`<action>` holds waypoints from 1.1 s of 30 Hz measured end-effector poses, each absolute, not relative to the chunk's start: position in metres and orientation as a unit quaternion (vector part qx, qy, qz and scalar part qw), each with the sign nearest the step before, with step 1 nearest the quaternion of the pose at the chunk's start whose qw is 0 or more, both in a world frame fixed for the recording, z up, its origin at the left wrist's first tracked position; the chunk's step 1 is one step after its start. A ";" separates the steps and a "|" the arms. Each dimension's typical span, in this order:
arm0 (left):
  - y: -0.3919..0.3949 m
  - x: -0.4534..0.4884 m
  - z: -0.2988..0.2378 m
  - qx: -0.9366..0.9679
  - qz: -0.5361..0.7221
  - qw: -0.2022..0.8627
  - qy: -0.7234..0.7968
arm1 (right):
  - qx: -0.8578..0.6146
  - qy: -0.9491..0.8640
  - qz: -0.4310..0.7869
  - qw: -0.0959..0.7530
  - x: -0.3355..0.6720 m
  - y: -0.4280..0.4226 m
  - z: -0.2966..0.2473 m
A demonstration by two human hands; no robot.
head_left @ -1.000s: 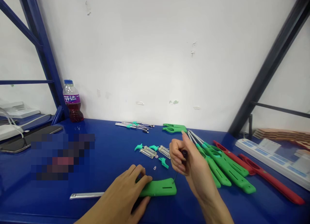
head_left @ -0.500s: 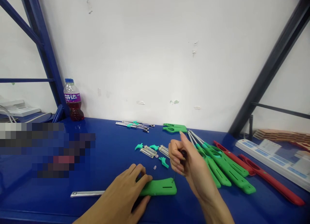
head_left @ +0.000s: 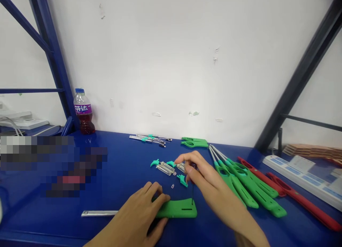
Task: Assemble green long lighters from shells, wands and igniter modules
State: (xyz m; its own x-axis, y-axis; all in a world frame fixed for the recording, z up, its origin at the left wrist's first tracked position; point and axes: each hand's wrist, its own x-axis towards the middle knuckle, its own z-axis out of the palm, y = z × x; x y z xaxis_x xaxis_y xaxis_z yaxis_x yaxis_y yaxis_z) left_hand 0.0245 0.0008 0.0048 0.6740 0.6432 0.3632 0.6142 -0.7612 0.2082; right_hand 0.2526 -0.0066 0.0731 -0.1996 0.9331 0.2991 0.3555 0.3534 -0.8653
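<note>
My left hand (head_left: 144, 206) is wrapped over a green utility lighter (head_left: 181, 208) lying flat on the blue table, its silver barrel (head_left: 98, 213) pointing left. Above the lighter's right end, my right hand (head_left: 207, 174) grips the dark handle of a screwdriver, mostly hidden by the fingers. The thin screwdriver shaft (head_left: 192, 191) stands nearly upright, its tip at the lighter's end. Just beyond lie a teal trigger (head_left: 182, 180), another teal trigger (head_left: 155, 163), clear fuel tanks (head_left: 164, 168) and a tiny clear part (head_left: 172, 186).
Several green lighters (head_left: 245, 183) and red lighters (head_left: 307, 200) lie at right, beside a white power strip (head_left: 299, 177). Green casing halves (head_left: 195, 142) and silver barrels with wires (head_left: 146, 139) are at the back. A drink bottle (head_left: 84, 113) stands at the back left.
My right hand has rolled over from a thumb-up grip, its fingers now reaching left over the handle. The screwdriver shaft looks more upright. My left hand keeps its hold on the lighter.
</note>
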 end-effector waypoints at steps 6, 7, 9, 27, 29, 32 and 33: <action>0.000 0.023 0.004 0.915 0.210 0.027 0.342 | -0.519 -0.715 0.203 0.422 0.265 -0.008 0.076; -0.001 0.024 0.005 0.916 0.204 0.026 0.345 | -0.522 -0.716 0.195 0.421 0.268 -0.008 0.076; -0.003 0.025 0.010 0.916 0.193 0.030 0.350 | -0.515 -0.721 0.198 0.419 0.275 -0.011 0.076; -0.003 0.024 0.012 0.914 0.194 0.058 0.351 | -0.505 -0.759 0.157 0.381 0.290 -0.032 0.079; -0.002 0.023 0.011 0.916 0.195 0.063 0.346 | -0.490 -0.768 0.166 0.377 0.288 -0.033 0.084; 0.000 0.023 0.009 0.918 0.190 0.065 0.343 | -0.501 -0.755 0.173 0.386 0.280 -0.029 0.091; 0.000 0.023 0.009 0.918 0.186 0.066 0.343 | -0.509 -0.746 0.166 0.396 0.278 -0.028 0.092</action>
State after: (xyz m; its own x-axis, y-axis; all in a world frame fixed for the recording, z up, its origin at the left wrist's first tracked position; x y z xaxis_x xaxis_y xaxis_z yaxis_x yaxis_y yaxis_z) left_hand 0.0230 0.0000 0.0089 0.6954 0.6545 0.2966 0.6054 -0.7560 0.2488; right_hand 0.2776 -0.0276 0.0923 -0.1682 0.8905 0.4227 0.6275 0.4274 -0.6508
